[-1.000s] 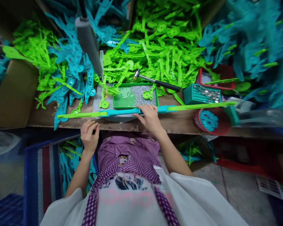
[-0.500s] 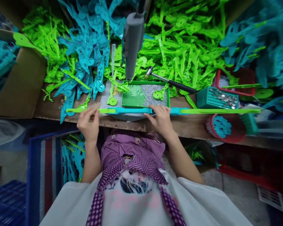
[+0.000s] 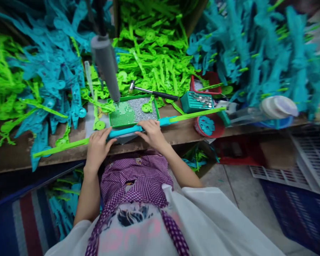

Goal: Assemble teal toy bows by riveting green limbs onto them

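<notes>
Wooden bench (image 3: 181,132) (crowded) carries green tray (image 3: 134,111), hammer (image 3: 154,93), plastic heaps (image 3: 154,60)

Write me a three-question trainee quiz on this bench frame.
1. True or false: both hands rest on the long teal-and-green plastic strip.
2. What lies behind the green tray, head to the left?
3. Which side of the tray does the red basket of teal pieces sit on?

Key:
1. True: left hand and right hand both touch it.
2. A small hammer.
3. Right.
</notes>
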Demonstrator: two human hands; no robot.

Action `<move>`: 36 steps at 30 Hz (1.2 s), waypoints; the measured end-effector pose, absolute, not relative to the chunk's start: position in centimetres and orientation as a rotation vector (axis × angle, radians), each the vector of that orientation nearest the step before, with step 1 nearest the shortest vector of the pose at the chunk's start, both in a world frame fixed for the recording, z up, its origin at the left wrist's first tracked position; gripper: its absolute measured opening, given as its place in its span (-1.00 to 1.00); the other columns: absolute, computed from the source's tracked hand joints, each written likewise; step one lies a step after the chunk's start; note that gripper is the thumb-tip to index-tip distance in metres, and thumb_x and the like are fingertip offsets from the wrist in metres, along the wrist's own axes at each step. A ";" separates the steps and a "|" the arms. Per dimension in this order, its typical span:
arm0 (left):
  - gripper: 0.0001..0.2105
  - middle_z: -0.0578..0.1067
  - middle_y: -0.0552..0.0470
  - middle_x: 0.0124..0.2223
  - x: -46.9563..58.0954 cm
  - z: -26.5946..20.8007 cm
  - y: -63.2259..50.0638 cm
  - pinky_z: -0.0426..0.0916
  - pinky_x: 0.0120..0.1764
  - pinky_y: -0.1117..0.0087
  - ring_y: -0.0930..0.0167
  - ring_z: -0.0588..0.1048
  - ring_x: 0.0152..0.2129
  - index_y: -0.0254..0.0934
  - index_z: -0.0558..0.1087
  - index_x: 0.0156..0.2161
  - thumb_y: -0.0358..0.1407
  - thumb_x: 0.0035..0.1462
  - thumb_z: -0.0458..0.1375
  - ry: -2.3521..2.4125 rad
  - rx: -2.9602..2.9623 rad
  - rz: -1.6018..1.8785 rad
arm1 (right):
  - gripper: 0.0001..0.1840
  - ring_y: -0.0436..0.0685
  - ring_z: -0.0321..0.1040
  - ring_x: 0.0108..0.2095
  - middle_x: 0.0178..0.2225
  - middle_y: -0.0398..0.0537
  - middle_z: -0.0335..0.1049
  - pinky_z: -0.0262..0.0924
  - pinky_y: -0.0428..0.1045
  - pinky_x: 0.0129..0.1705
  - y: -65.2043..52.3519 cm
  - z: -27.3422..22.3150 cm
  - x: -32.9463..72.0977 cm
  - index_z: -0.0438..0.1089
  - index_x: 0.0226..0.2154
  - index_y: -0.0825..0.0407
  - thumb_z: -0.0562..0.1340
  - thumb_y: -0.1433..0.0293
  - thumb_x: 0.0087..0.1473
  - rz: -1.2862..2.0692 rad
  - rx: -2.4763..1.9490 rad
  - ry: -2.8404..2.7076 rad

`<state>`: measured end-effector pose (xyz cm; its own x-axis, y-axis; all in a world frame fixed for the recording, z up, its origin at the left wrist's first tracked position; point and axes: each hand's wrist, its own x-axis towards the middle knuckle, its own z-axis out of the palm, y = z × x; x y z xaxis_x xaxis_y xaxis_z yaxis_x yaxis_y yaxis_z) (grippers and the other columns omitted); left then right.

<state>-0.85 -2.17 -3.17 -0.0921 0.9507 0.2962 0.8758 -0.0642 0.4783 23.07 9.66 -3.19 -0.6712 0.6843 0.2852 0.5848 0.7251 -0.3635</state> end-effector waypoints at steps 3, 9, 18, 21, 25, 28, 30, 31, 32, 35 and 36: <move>-0.67 0.53 -0.17 -0.01 -0.1 -4.5 -2.3 0.30 0.04 0.09 0.14 0.46 -0.04 -0.21 0.48 0.05 -0.18 0.21 0.16 2.078 2.055 0.984 | -0.67 0.14 0.34 -0.09 -0.05 -0.06 0.51 -0.02 0.06 -0.02 9.4 -3.0 23.4 0.39 -0.06 -0.01 0.11 0.17 0.26 0.372 -0.977 -2.518; -0.79 0.56 -0.11 -0.11 4.8 -6.2 -6.5 0.40 -0.05 0.21 0.28 0.54 -0.16 -0.18 0.54 -0.10 -0.33 0.13 0.24 2.272 1.979 1.388 | -0.68 0.17 0.33 -0.12 -0.10 -0.05 0.52 -0.03 0.08 -0.05 9.2 -3.3 24.2 0.39 -0.08 -0.02 0.10 0.16 0.26 0.408 -0.915 -2.468; -0.65 0.52 -0.07 -0.16 3.2 -8.9 -9.6 0.47 -0.20 0.33 0.42 0.54 -0.34 -0.25 0.41 -0.07 -0.17 0.05 0.29 2.238 0.723 1.712 | -0.62 0.24 0.34 -0.19 -0.19 0.00 0.52 0.01 0.12 -0.08 10.2 -3.6 23.2 0.37 -0.08 -0.03 0.12 0.08 0.21 0.355 -0.881 -2.435; -0.44 0.44 -0.08 -0.01 1.6 -8.2 -8.9 0.48 -0.26 0.39 0.44 0.55 -0.31 -0.15 0.27 0.03 -0.12 -0.07 0.36 1.917 0.369 1.996 | -0.66 0.23 0.36 -0.18 -0.17 0.02 0.53 0.00 0.11 -0.08 9.0 -4.3 23.6 0.37 -0.09 -0.02 0.14 0.12 0.21 0.295 -0.875 -2.409; -0.52 0.45 -0.07 -0.01 0.5 -6.9 -8.5 0.49 -0.27 0.41 0.42 0.55 -0.28 -0.13 0.28 0.00 -0.06 0.02 0.28 1.787 0.306 2.046 | -0.75 0.20 0.39 -0.17 -0.16 0.01 0.54 0.00 0.09 -0.09 6.9 -5.8 25.0 0.37 -0.11 -0.03 0.17 0.21 0.21 0.156 -0.807 -2.363; -0.57 0.50 -0.04 -0.14 0.2 -6.7 -8.5 0.48 -0.36 0.45 0.43 0.54 -0.34 -0.22 0.33 -0.13 -0.03 -0.02 0.30 1.971 0.339 2.026 | -0.75 0.21 0.40 -0.17 -0.14 0.02 0.54 0.01 0.10 -0.08 6.9 -5.7 25.7 0.38 -0.10 -0.04 0.16 0.21 0.22 0.166 -0.785 -2.412; -0.57 0.49 0.03 -0.29 0.0 -6.8 -8.4 0.46 -0.42 0.45 0.44 0.52 -0.43 -0.26 0.34 -0.23 -0.01 -0.06 0.32 2.096 0.370 2.041 | -0.71 0.22 0.38 -0.16 -0.13 0.03 0.54 0.02 0.12 -0.07 7.9 -5.0 25.7 0.38 -0.09 -0.04 0.14 0.17 0.22 0.246 -0.786 -2.466; -0.56 0.46 0.07 -0.36 -0.2 -7.0 -8.3 0.46 -0.44 0.44 0.45 0.51 -0.49 -0.28 0.34 -0.27 0.00 -0.08 0.33 2.141 0.377 2.045 | -0.68 0.22 0.38 -0.17 -0.14 0.03 0.53 0.02 0.13 -0.07 8.5 -4.5 25.5 0.39 -0.08 -0.04 0.14 0.14 0.22 0.291 -0.786 -2.491; -0.56 0.44 0.09 -0.41 -0.3 -7.0 -8.3 0.46 -0.45 0.42 0.46 0.49 -0.53 -0.29 0.33 -0.29 0.02 -0.09 0.33 2.170 0.376 2.039 | -0.65 0.23 0.37 -0.18 -0.15 0.03 0.53 0.03 0.13 -0.07 9.1 -4.1 25.3 0.39 -0.08 -0.04 0.14 0.11 0.21 0.330 -0.785 -2.512; -0.52 0.42 0.10 -0.47 -0.8 -7.2 -8.0 0.47 -0.46 0.34 0.41 0.49 -0.60 -0.30 0.33 -0.32 0.09 -0.09 0.30 2.184 0.361 1.980 | -0.59 0.24 0.36 -0.20 -0.20 0.02 0.53 0.05 0.14 -0.08 10.5 -3.1 24.7 0.39 -0.09 -0.03 0.13 0.05 0.19 0.402 -0.791 -2.552; -0.50 0.43 0.08 -0.48 -0.9 -7.3 -8.0 0.48 -0.46 0.32 0.38 0.51 -0.59 -0.31 0.33 -0.32 0.12 -0.08 0.29 2.176 0.356 1.965 | -0.58 0.25 0.35 -0.20 -0.21 0.02 0.52 0.06 0.14 -0.09 10.8 -2.9 24.5 0.39 -0.09 -0.03 0.13 0.04 0.18 0.412 -0.792 -2.559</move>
<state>-0.88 -7.96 -7.26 -0.9536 0.3003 0.0218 0.0521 0.0935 0.9943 24.53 10.77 -2.87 -0.7455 0.5902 0.3098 0.4632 0.7929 -0.3959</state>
